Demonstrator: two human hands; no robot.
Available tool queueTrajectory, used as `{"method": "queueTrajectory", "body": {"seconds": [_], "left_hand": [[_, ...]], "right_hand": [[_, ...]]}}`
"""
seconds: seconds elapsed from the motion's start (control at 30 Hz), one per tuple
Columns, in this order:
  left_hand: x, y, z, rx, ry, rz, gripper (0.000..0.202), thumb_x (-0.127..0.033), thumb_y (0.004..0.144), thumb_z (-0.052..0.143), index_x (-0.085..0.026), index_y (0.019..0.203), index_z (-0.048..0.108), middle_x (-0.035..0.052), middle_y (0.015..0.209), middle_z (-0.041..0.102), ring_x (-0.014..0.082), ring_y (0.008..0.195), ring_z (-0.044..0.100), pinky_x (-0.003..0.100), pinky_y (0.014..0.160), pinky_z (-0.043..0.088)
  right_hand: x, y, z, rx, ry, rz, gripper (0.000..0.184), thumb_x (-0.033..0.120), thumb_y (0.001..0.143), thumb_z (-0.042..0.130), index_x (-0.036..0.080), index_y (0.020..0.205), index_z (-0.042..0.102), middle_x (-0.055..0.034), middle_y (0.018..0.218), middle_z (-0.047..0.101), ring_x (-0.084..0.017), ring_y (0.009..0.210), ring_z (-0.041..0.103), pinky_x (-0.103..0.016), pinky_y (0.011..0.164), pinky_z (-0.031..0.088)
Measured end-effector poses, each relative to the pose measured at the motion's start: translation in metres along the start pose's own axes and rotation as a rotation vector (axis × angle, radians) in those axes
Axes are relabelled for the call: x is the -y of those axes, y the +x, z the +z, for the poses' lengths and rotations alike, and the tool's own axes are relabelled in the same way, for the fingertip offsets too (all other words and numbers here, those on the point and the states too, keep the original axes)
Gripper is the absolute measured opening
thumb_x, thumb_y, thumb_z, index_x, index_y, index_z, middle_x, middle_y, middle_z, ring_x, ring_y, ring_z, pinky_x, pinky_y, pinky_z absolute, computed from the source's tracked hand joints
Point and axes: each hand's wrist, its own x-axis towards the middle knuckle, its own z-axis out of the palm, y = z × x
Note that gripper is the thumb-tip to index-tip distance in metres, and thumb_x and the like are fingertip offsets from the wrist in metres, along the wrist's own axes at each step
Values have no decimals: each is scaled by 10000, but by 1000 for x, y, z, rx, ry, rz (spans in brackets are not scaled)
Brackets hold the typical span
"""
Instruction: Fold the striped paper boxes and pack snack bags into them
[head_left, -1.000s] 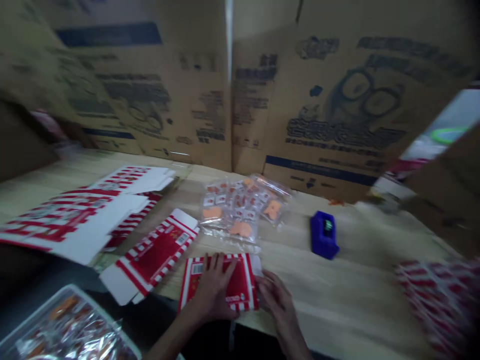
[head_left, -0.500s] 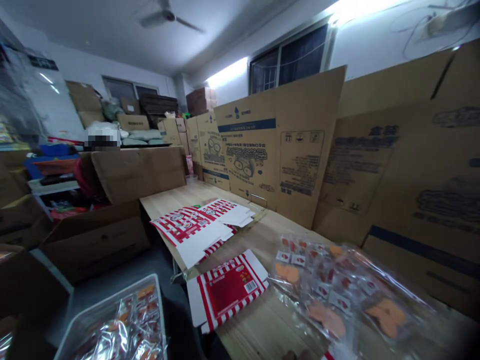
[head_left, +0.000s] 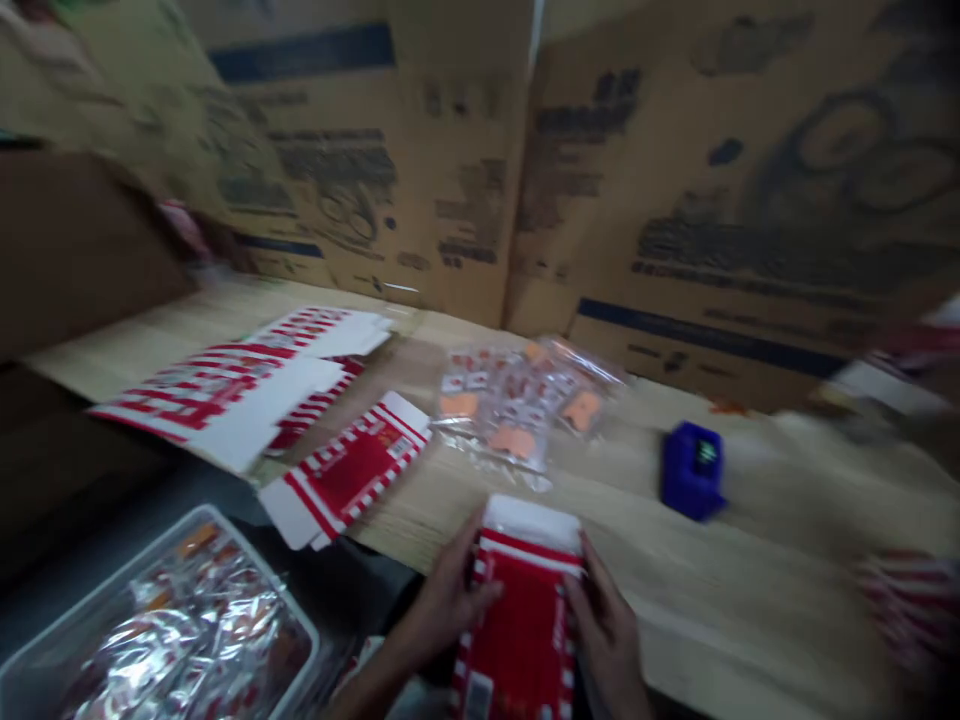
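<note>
Both of my hands hold a red-and-white striped carton (head_left: pixel 525 620) upright at the near edge of the wooden table (head_left: pixel 735 600). My left hand (head_left: pixel 442 605) grips its left side and my right hand (head_left: pixel 607 630) grips its right side. The carton's white top flap points away from me. Just beyond it lies a clear bag of small orange and red packets (head_left: pixel 517 410). A flat striped carton (head_left: pixel 345 470) lies to the left. The picture is blurred by motion.
A stack of flat striped cartons (head_left: pixel 240 385) lies at the table's left. A blue tape dispenser (head_left: pixel 691 470) sits to the right. Large printed cardboard boxes (head_left: pixel 675 180) wall the table's far side. A clear bin of foil packets (head_left: pixel 172 640) stands at lower left. More striped cartons (head_left: pixel 911 605) lie at far right.
The camera swung up and left to the room, then back down. The carton that lay flat under my hands is now held up, opened into shape.
</note>
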Motion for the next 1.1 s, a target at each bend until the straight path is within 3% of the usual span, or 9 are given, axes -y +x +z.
{"method": "queueTrajectory", "body": {"seconds": [0.13, 0.27, 0.47, 0.67, 0.77, 0.83, 0.97, 1.1], "left_hand": [[-5, 8, -7, 51, -124, -151, 899, -341, 799, 644, -243, 1502, 91, 138, 1484, 374, 289, 1175, 562, 429, 969, 496], [-9, 5, -6, 30, -95, -200, 957, -343, 801, 641, -265, 1500, -8, 154, 1423, 449, 278, 1086, 619, 417, 881, 549], [1, -4, -7, 119, -67, -206, 694, -355, 825, 612, -184, 1419, 296, 152, 1326, 539, 258, 1115, 597, 390, 953, 496], [0, 8, -13, 189, 128, -192, 337, -365, 806, 637, -185, 1068, 526, 34, 914, 636, 164, 810, 612, 272, 740, 502], [-3, 17, -10, 89, 248, -92, 191, -359, 834, 591, -171, 814, 560, 3, 784, 567, 138, 733, 539, 245, 696, 454], [-1, 20, -6, -3, 170, -79, 216, -351, 834, 582, -168, 726, 542, 6, 779, 562, 142, 745, 532, 248, 704, 441], [7, 20, 0, -143, -156, -210, 229, -311, 726, 695, -167, 705, 517, -23, 712, 562, 126, 672, 535, 235, 646, 430], [6, 19, 0, -206, -238, -236, 285, -272, 690, 723, -191, 854, 504, -44, 737, 554, 110, 664, 540, 212, 623, 422]], "right_hand": [[8, 7, 9, 33, 114, 26, 563, 450, 821, 612, 216, 1324, 523, -87, 1377, 518, -273, 1215, 531, -453, 1049, 416], [14, 1, 10, 42, 153, 47, 488, 421, 821, 629, 220, 1263, 578, -80, 1330, 563, -260, 1206, 529, -423, 1040, 418], [7, -8, 6, 59, 182, 73, 360, 412, 832, 610, 222, 1138, 616, -64, 1159, 645, -228, 1033, 601, -341, 885, 491], [7, -1, 6, 60, 81, 2, 222, 411, 851, 575, 203, 777, 598, -9, 777, 598, -161, 742, 556, -266, 700, 457], [8, 2, 11, 48, 69, -36, 249, 387, 847, 575, 199, 688, 539, 6, 709, 547, -146, 700, 524, -260, 677, 441], [10, 4, 15, 3, 110, -22, 179, 363, 815, 617, 210, 786, 530, 13, 722, 567, -145, 691, 534, -259, 662, 447], [13, 7, 20, 14, 242, 45, 345, 355, 784, 655, 235, 1064, 493, -8, 841, 643, -168, 774, 602, -294, 732, 494], [13, 10, 17, 127, 221, 73, 224, 391, 782, 656, 209, 897, 594, -23, 819, 652, -170, 737, 597, -286, 683, 495]]}}
